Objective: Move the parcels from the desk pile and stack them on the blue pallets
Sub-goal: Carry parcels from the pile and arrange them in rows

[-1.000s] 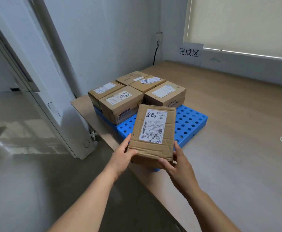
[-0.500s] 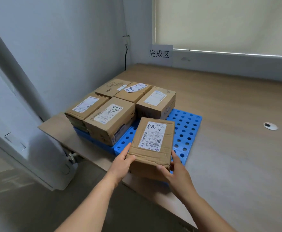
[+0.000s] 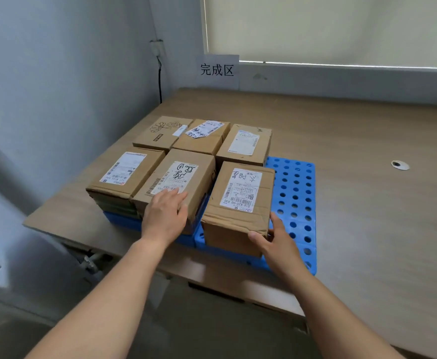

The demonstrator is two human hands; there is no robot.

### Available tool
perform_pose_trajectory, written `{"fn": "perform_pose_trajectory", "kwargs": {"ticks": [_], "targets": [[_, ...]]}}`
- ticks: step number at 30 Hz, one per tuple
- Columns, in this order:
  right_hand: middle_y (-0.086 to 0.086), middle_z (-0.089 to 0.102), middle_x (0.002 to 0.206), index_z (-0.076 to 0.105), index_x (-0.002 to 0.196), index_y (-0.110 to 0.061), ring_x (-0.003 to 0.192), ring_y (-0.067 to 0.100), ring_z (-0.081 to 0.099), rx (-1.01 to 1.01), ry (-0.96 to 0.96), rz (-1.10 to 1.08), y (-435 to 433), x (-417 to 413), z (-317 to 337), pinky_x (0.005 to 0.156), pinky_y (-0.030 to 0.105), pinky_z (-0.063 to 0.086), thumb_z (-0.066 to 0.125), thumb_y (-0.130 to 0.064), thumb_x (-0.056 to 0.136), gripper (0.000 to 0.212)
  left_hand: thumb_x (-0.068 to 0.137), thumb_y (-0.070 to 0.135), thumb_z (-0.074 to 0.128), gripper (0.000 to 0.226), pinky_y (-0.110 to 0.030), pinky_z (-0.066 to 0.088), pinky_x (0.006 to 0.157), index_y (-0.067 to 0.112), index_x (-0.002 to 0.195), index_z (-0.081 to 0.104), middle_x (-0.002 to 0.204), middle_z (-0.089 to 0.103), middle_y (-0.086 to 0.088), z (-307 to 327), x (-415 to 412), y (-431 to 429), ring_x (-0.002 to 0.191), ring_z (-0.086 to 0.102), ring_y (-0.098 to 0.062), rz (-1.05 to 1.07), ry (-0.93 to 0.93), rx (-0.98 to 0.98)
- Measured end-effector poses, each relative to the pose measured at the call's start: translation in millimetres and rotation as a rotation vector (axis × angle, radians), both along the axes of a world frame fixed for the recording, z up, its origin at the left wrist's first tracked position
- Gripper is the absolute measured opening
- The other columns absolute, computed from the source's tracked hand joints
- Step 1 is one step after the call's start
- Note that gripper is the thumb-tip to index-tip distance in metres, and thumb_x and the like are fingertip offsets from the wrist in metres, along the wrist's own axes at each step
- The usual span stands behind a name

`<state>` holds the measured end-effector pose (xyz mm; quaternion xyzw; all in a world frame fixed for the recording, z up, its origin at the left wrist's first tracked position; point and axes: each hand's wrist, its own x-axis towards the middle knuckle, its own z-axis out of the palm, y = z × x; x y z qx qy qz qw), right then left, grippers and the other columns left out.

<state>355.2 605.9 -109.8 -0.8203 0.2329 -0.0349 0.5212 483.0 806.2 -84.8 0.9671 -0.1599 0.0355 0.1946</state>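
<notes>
A pale wooden worktop [image 3: 354, 177] is filling a corner under a drawn blind, with a paper sign [image 3: 217, 71] standing against the sill and a black cable [image 3: 159, 81] hanging down the wall. A perforated blue plastic pallet [image 3: 295, 193] is lying on it, carrying six labelled cardboard boxes in two rows of three. The front right parcel [image 3: 238, 203] is sitting on the pallet just beside the bare holes, its near edge creased. The right hand [image 3: 277, 242] is cupping its near right corner, grip pinching with the thumb on the front face and the fingers on the side. The left hand [image 3: 165, 216] is lying flat on the middle parcel [image 3: 183, 177], grip spread.
</notes>
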Motion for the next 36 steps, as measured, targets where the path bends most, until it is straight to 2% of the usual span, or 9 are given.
{"fn": "perform_pose_trajectory", "kwargs": {"ticks": [3, 7, 11, 18, 21, 25, 32, 34, 36], "targets": [[-0.007, 0.054, 0.132, 0.029, 0.142, -0.033, 0.119, 0.013, 0.050, 0.013, -0.017, -0.022, 9.2, 8.9, 0.9, 0.093, 0.028, 0.040, 0.060, -0.031, 0.091, 0.060, 0.098, 0.028, 0.043, 0.037, -0.035, 0.025, 0.110, 0.022, 0.133, 0.052, 0.144, 0.044, 0.001, -0.2, 8.1, 6.6, 0.134, 0.032, -0.020, -0.030, 0.041, 0.034], [-0.005, 0.052, 0.134, 0.027, 0.145, -0.029, 0.121, 0.014, 0.048, -0.011, -0.012, -0.034, 17.8, 20.9, -0.3, 0.091, 0.024, 0.036, 0.059, -0.032, 0.091, 0.063, 0.097, 0.031, 0.043, 0.036, -0.036, 0.030, 0.107, 0.024, 0.131, 0.055, 0.142, 0.047, 0.002, 0.7, 8.0, 9.6, 0.131, 0.036, -0.020, -0.041, 0.033, 0.041], [-0.004, 0.054, 0.132, 0.026, 0.145, -0.028, 0.117, 0.015, 0.050, -0.035, 0.004, -0.043, 22.1, 27.5, -2.1, 0.093, 0.028, 0.039, 0.059, -0.033, 0.091, 0.064, 0.097, 0.034, 0.042, 0.037, -0.038, 0.031, 0.107, 0.026, 0.131, 0.054, 0.142, 0.046, 0.003, 1.1, 7.7, 10.0, 0.131, 0.035, -0.020, -0.040, 0.044, 0.033], [-0.005, 0.052, 0.134, 0.026, 0.145, -0.029, 0.121, 0.015, 0.048, -0.040, -0.002, -0.014, 21.1, 27.4, 2.4, 0.096, 0.028, 0.038, 0.059, -0.032, 0.091, 0.064, 0.098, 0.035, 0.040, 0.035, -0.037, 0.035, 0.101, 0.024, 0.126, 0.057, 0.134, 0.052, 0.002, 5.6, 7.6, 6.5, 0.124, 0.041, -0.021, -0.043, 0.032, 0.063], [-0.007, 0.048, 0.133, 0.026, 0.146, -0.024, 0.120, 0.015, 0.046, -0.082, 0.004, 0.005, 17.7, 25.5, 8.2, 0.100, 0.033, 0.040, 0.058, -0.034, 0.091, 0.064, 0.097, 0.033, 0.042, 0.034, -0.037, 0.039, 0.098, 0.020, 0.125, 0.057, 0.130, 0.055, -0.001, 11.7, 8.3, 1.4, 0.120, 0.045, -0.021, -0.039, 0.048, -0.013], [0.004, 0.038, 0.144, 0.028, 0.147, -0.019, 0.132, 0.018, 0.035, -0.367, 0.053, -0.062, 5.8, 21.0, 19.4, 0.105, 0.035, 0.033, 0.053, -0.042, 0.092, 0.064, 0.096, 0.028, 0.046, 0.037, -0.035, 0.035, 0.103, 0.016, 0.131, 0.052, 0.134, 0.052, -0.003, 25.1, 0.1, -17.9, 0.125, 0.043, -0.018, -0.103, -0.015, -0.228], [0.001, 0.041, 0.140, 0.042, 0.139, -0.020, 0.129, 0.018, 0.037, -0.779, -0.003, -0.161, -20.4, -7.1, 35.4, 0.100, 0.033, 0.037, 0.046, -0.033, 0.095, 0.046, 0.090, 0.030, 0.049, 0.038, -0.039, 0.042, 0.096, 0.013, 0.123, 0.058, 0.119, 0.062, -0.004, 13.1, -49.9, -77.0, 0.112, 0.056, -0.022, -0.404, -0.169, -0.357], [0.004, 0.046, 0.137, 0.049, 0.136, -0.019, 0.126, 0.022, 0.042, -0.851, 0.003, -0.190, -28.0, -19.8, 33.7, 0.097, 0.035, 0.040, 0.049, -0.030, 0.094, 0.043, 0.088, 0.036, 0.043, 0.042, -0.038, 0.045, 0.093, 0.015, 0.121, 0.059, 0.116, 0.063, -0.001, 6.7, -73.2, -93.3, 0.108, 0.058, -0.020, -0.477, -0.131, -0.350], [0.012, 0.059, 0.122, 0.063, 0.121, -0.014, 0.110, 0.031, 0.056, -0.915, -0.042, -0.209, -34.8, -33.3, 33.3, 0.083, 0.040, 0.050, 0.065, -0.021, 0.084, 0.038, 0.086, 0.038, 0.042, 0.044, -0.038, 0.048, 0.088, 0.015, 0.117, 0.062, 0.112, 0.065, -0.002, 0.5, -92.4, -106.1, 0.103, 0.061, -0.021, -0.528, -0.109, -0.316]]}}
